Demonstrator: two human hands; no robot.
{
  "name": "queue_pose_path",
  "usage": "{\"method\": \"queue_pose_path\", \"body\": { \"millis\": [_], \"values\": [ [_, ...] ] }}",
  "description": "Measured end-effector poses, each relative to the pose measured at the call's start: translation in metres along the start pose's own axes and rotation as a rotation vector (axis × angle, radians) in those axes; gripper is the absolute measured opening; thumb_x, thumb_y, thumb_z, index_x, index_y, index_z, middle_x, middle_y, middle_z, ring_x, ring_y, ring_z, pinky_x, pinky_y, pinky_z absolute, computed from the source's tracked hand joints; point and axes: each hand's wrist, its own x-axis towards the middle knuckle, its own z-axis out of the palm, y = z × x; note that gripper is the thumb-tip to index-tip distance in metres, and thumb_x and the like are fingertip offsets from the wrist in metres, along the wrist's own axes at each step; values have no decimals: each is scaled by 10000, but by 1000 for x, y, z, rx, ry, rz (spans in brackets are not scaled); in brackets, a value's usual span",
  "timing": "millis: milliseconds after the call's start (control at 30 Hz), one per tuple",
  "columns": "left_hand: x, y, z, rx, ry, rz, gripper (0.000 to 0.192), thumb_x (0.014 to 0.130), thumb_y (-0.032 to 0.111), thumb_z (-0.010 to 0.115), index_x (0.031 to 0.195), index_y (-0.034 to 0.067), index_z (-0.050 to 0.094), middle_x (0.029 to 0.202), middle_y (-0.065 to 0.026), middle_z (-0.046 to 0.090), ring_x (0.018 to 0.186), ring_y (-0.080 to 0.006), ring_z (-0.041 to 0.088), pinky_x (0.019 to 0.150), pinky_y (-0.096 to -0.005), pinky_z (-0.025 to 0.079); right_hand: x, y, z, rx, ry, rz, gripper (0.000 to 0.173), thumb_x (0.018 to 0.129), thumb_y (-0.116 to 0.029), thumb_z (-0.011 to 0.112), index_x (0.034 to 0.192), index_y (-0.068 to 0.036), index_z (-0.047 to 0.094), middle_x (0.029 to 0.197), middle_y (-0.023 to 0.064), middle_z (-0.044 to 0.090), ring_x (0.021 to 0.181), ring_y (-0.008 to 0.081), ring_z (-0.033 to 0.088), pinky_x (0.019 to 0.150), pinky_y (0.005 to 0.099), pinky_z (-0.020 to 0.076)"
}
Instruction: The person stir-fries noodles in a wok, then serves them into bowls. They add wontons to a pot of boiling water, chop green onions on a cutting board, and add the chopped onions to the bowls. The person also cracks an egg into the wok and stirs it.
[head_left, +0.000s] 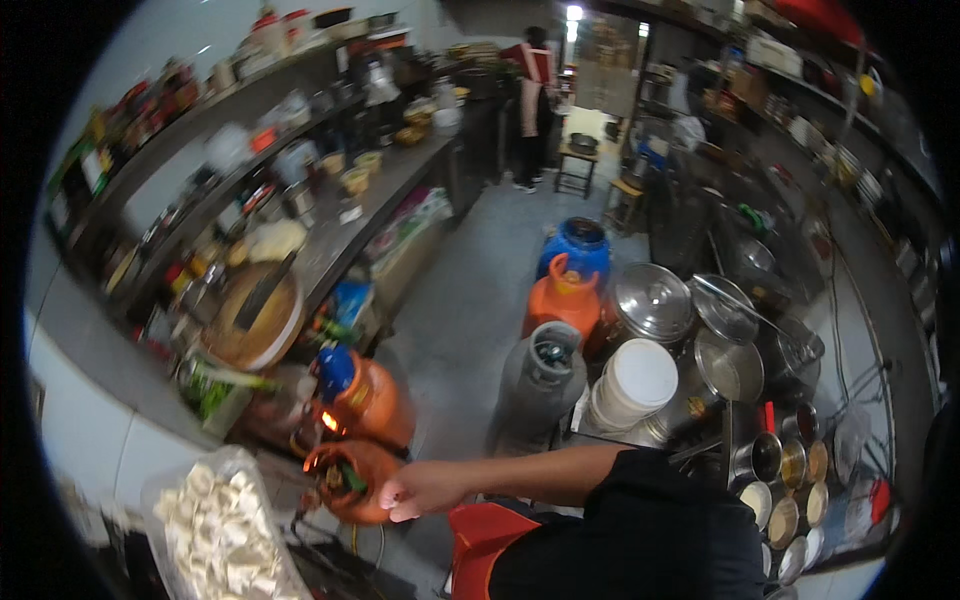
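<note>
My right hand (429, 489) reaches leftwards across the front of my body, its arm in a black short sleeve. The fingers are curled and blurred, so I cannot tell whether something small is between them. Just left of it, in the picture, is the collar of an orange gas cylinder (352, 480). A clear plastic tub (279, 517) at the lower left holds many pale cut pieces of food (217, 525). My left hand is out of view. Part of a red apron (487, 529) shows below my forearm.
More gas cylinders stand ahead, one grey (536, 390), beside a white lidded bucket (651, 373). A small flame (330, 421) glows by the left cylinders. A round chopping board with a cleaver (264, 291) lies on the left counter. Seasoning containers stand right; a person (534, 97) stands far back.
</note>
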Motion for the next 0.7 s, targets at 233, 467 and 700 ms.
{"method": "queue_pose_path", "body": {
  "millis": [233,467,700],
  "values": [
    [52,-33,204,-156,-281,-176,633,771,309,523,1294,-42,457,1279,-200,541,1157,-331,537,1018,-456,422,-129,51,-160,163,511,372,439,921,-377,652,1210,-47,633,954,88,697,820,144,640,758,307,525],
    [110,-105,373,-524,-815,-540,769,751,362,507,1401,-33,395,1365,-218,506,1223,-370,517,1038,-491,425,-128,103,-284,724,833,226,351,931,-311,653,1152,-39,643,875,20,636,735,102,556,674,285,467],
    [136,-225,594,-282,-932,-860,695,738,213,509,1375,-57,439,1311,-229,561,1179,-399,580,1051,-505,457,-132,174,-390,1286,1336,111,134,932,-229,618,981,-105,600,733,-24,533,635,97,509,585,281,416]
  ]
}}
